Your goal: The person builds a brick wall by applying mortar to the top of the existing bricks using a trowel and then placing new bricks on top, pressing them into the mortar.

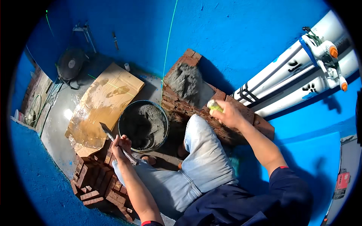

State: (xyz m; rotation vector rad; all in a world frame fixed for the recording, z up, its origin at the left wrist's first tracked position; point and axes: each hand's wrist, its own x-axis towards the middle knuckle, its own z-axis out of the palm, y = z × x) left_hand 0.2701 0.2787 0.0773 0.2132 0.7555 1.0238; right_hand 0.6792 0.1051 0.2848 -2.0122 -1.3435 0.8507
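My left hand (121, 146) is closed around the handle of a trowel-like tool (107, 130) with a small dark flat blade, held near the left rim of a black bucket (166, 133). Grey wet mortar (154, 113) lies in the bucket. In my right hand (230, 113) is a small yellow-green bottle (214, 106) with a pale top, held over the low brick wall (217, 130). A heap of mortar (184, 81) is piled on the far part of that wall, left of the bottle.
Loose bricks (98, 184) are stacked at lower left. Wet cardboard (113, 88) lies beyond them, near a black fan (70, 64). A green string (168, 49) runs down beside the brick wall. White pipes (279, 73) with orange-ended valves (333, 52) lean at right.
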